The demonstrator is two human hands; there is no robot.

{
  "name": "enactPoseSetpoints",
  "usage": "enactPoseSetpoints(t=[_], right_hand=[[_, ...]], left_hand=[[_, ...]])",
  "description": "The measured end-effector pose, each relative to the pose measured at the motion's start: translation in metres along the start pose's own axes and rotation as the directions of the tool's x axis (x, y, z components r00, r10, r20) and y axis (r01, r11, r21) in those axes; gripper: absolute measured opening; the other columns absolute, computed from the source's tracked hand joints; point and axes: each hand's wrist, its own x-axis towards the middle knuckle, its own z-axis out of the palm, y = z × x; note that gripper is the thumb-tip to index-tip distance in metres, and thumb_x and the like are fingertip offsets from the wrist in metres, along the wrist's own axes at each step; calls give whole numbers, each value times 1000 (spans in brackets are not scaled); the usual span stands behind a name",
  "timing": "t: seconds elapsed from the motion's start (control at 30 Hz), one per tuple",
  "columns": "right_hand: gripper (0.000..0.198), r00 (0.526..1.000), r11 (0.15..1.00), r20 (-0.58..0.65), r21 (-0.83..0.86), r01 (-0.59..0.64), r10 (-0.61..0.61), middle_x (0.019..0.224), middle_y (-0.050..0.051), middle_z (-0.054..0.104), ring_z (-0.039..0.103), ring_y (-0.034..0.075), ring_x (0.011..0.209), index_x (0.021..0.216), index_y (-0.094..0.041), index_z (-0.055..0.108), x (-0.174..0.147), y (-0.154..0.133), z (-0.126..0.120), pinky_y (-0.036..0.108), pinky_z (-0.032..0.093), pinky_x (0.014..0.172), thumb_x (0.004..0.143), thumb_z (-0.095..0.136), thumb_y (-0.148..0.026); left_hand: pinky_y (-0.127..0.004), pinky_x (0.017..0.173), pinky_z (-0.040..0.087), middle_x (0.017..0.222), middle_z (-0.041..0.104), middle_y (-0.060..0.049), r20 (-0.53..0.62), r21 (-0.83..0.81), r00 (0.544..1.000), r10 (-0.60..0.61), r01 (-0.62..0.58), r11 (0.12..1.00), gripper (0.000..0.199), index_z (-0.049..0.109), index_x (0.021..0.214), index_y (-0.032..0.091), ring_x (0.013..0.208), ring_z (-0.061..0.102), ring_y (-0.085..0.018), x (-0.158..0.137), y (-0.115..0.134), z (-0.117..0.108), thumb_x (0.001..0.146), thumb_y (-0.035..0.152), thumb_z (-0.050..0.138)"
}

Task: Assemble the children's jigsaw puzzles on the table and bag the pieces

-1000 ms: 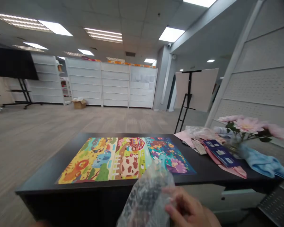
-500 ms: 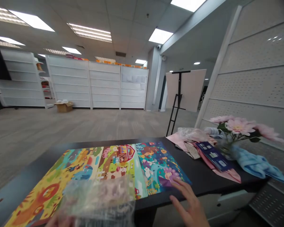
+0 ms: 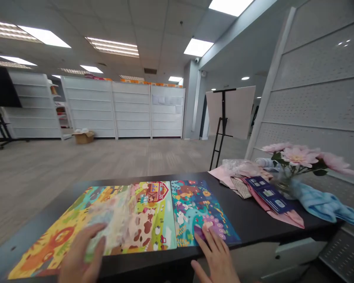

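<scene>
My left hand (image 3: 84,251) has its thumb and fingers closed on a clear plastic bag (image 3: 118,220), which is smeared by motion; something pale green shows near my fingers. The bag hangs over a yellow animal picture sheet (image 3: 59,236) and partly hides a farm picture sheet (image 3: 159,212) with a red barn and a cow. My right hand (image 3: 216,253) is spread, fingertips at the lower edge of a dark blue picture sheet (image 3: 191,212) with rabbits and purple shapes. The three sheets lie side by side.
The sheets are on a black table (image 3: 236,220). At its right lie pink cloths (image 3: 292,218), a dark blue printed card (image 3: 268,194), a crumpled plastic wrapper (image 3: 237,166), a flower vase (image 3: 283,186) and a blue towel (image 3: 327,204). An easel (image 3: 223,118) stands beyond.
My left hand has come further into view, and the plastic bag has moved up and left, uncovering the cow. My right hand has shifted left onto the blue sheet's lower edge.
</scene>
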Motion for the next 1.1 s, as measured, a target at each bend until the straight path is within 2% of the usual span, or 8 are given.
enactPoseSetpoints(t=[0.07, 0.13, 0.27, 0.43, 0.63, 0.7, 0.9, 1.1], right_hand=[[55, 1000, 1000, -8, 8, -17, 17, 150, 7, 54, 55, 38, 134, 140, -35, 59, 5, 0, 3, 52, 50, 103, 92, 58, -60], [48, 999, 999, -8, 20, -42, 42, 147, 6, 58, 56, 37, 133, 134, -36, 65, 9, 6, 5, 51, 50, 103, 93, 56, -59], [39, 995, 994, -21, 61, -93, 95, 138, 3, 66, 61, 33, 128, 123, -36, 71, 18, 32, 5, 49, 51, 103, 95, 54, -56], [31, 977, 994, -202, 97, -47, 66, 123, 8, 74, 68, 31, 117, 110, -28, 76, 25, 32, 0, 46, 54, 96, 94, 57, -48], [33, 916, 927, -234, 111, 358, -326, 115, 1, 78, 71, 28, 111, 116, -34, 71, 25, -13, 1, 37, 55, 86, 84, 70, -26], [29, 902, 915, -242, 104, 390, -358, 112, -1, 79, 72, 27, 107, 109, -34, 72, 26, -23, -1, 35, 54, 83, 83, 70, -21], [22, 886, 855, -279, 271, 442, -370, 104, 1, 79, 71, 22, 99, 101, -26, 68, 39, -51, -22, 33, 57, 86, 93, 54, -11], [25, 838, 813, -402, 298, 500, -368, 95, 4, 79, 71, 19, 82, 103, -23, 67, 37, -53, -3, 28, 59, 78, 99, 47, -9]], left_hand=[[-32, 86, 58, 104, 72, -4, 137, -89, 961, 239, -228, 969, 17, 64, 108, 26, 99, 70, -23, -16, 47, 21, 94, 26, 55], [-27, 85, 58, 102, 75, -3, 280, -139, 874, 398, -373, 917, 22, 64, 106, 27, 97, 71, -19, -26, 74, 45, 91, 15, 53], [-32, 81, 60, 110, 78, -3, 311, -1, 761, 569, -599, 801, 34, 65, 114, 25, 98, 73, -24, -40, 74, 80, 80, 22, 65], [-32, 78, 58, 121, 75, -1, 402, -65, 694, 597, -629, 775, 39, 65, 116, 28, 100, 74, -25, -59, 70, 103, 78, 30, 74], [-37, 80, 54, 116, 76, -2, 495, -90, 760, 421, -437, 895, 51, 65, 120, 29, 98, 71, -27, -67, 89, 101, 71, 17, 74], [-37, 82, 53, 111, 75, -1, 509, -116, 779, 366, -359, 926, 52, 65, 121, 31, 96, 70, -26, -66, 92, 92, 72, 14, 74], [-39, 83, 50, 103, 73, -3, 489, -92, 856, 167, -140, 986, 23, 74, 100, 31, 95, 67, -25, -65, 98, 72, 86, 14, 67], [-38, 80, 52, 100, 73, -4, 464, -87, 866, 186, -164, 983, 16, 74, 97, 30, 92, 68, -25, -71, 87, 82, 87, 21, 67]])
